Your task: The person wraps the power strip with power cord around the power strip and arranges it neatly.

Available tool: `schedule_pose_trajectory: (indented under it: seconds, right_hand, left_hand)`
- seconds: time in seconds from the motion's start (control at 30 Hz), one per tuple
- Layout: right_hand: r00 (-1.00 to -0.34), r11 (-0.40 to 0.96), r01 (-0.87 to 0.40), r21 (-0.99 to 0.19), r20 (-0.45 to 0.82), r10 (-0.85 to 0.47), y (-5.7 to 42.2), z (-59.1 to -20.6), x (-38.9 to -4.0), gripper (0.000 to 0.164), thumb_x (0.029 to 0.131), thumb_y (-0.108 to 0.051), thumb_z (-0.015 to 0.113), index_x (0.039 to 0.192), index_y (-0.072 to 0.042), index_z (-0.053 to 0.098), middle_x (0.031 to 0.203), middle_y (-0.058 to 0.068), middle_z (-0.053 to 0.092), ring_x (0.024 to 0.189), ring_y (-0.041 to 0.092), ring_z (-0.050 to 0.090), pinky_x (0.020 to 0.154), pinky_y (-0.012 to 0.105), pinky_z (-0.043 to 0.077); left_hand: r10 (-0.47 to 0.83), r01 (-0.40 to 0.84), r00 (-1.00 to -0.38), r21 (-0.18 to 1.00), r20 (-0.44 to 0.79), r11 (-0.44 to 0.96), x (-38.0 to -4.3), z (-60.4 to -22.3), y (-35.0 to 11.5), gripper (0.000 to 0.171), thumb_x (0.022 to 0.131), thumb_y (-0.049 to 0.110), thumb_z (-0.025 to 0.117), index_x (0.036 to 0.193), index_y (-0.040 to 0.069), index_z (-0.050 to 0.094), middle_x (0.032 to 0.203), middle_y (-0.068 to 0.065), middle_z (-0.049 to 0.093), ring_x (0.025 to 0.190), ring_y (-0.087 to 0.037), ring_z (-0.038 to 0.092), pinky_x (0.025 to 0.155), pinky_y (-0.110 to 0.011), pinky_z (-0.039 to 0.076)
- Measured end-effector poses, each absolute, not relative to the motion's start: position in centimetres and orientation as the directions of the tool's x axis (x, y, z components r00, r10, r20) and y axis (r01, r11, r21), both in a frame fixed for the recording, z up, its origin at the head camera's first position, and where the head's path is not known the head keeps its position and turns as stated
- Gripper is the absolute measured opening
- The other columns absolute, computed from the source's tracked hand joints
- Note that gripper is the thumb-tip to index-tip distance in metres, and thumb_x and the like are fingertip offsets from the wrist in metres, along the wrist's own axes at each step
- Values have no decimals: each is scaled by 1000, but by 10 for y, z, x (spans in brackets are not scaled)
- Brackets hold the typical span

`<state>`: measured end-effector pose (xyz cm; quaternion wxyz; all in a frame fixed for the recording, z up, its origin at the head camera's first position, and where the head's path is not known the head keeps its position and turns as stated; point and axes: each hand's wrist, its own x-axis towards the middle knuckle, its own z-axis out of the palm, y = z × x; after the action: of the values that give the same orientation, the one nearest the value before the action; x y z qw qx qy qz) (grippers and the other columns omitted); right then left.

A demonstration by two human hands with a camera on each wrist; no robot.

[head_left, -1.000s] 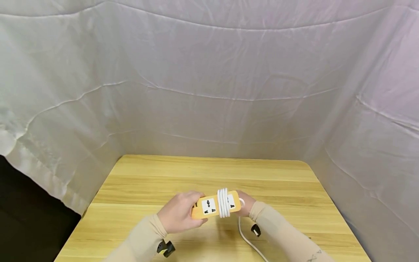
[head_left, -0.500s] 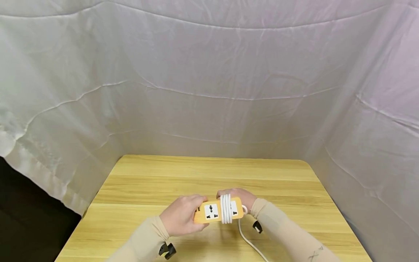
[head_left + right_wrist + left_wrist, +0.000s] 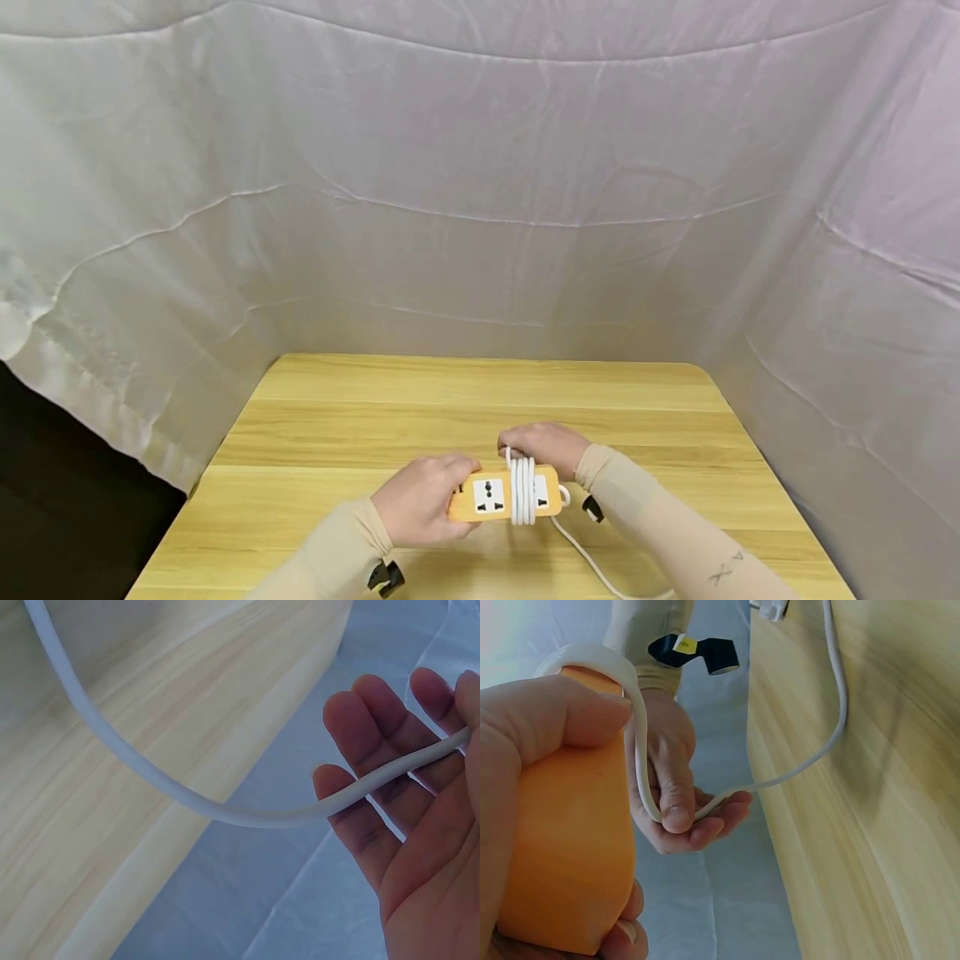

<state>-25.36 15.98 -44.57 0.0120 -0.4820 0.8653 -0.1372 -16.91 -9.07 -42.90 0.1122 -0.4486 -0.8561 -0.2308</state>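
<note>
An orange power strip (image 3: 497,495) with white socket faces is held above the table by my left hand (image 3: 426,502), whose thumb and fingers grip its left end. Several turns of white cord (image 3: 522,492) wrap around the strip's right half. Just behind it, my right hand (image 3: 545,446) pinches the cord between thumb and fingers. In the left wrist view, the strip's plain orange underside (image 3: 570,840) shows, and the cord runs from its far edge to the right hand (image 3: 671,780). From the right palm (image 3: 427,855) the loose cord (image 3: 247,817) hangs in a curve.
The wooden table (image 3: 480,392) has grey cloth walls (image 3: 480,208) behind it and at both sides. Loose cord (image 3: 592,567) trails over the table's front right. A white piece, perhaps the plug (image 3: 771,607), shows at the top of the left wrist view.
The power strip has moved slightly right and toward me. My right hand has gone from beside the strip's right end to behind it, bringing the cord over its back edge.
</note>
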Motion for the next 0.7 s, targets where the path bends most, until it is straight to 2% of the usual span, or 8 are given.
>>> schedule_pose_trajectory:
  seconds: [0.1,0.2,0.33,0.47,0.7]
  right_hand:
    - [-508,472,-851,-232,132,-851,161,-444,-256,13,99,-16,50,88,-22,54,81,-14,55,72,0,51,63,18,44]
    - [-496,465,-860,-210,130,-858,162,-443,-257,12,100,-23,50,91,-21,57,84,-12,60,75,0,56,67,19,48]
    - [-511,487,-853,-188,110,-852,162,-441,-259,13,99,-25,51,94,-18,61,90,-9,66,83,3,62,73,23,51]
    - [-523,502,-847,-172,110,-845,162,-438,-260,12,99,-25,53,94,-19,62,89,-9,66,80,3,61,72,24,51]
    - [-461,450,-888,-100,183,-868,163,-437,-263,9,96,-23,59,90,-18,63,85,-9,66,75,1,60,68,24,50]
  left_hand:
    - [725,824,-566,274,393,495,-169,-431,-90,53,73,32,79,114,3,60,102,-2,67,82,-3,59,74,-22,52]
    - [733,828,-561,261,384,496,-169,-434,-89,53,73,33,79,113,3,61,102,-2,67,86,-5,61,77,-22,52]
    - [737,828,-561,258,378,498,-169,-438,-88,52,73,32,79,112,3,61,100,-1,67,85,-4,61,75,-20,52]
    - [744,825,-565,268,356,498,-170,-442,-87,52,73,31,79,113,2,62,98,-1,67,83,-3,60,74,-20,52]
    - [753,813,-582,251,307,526,-171,-447,-86,52,74,34,78,113,2,62,96,2,66,80,0,57,72,-21,51]
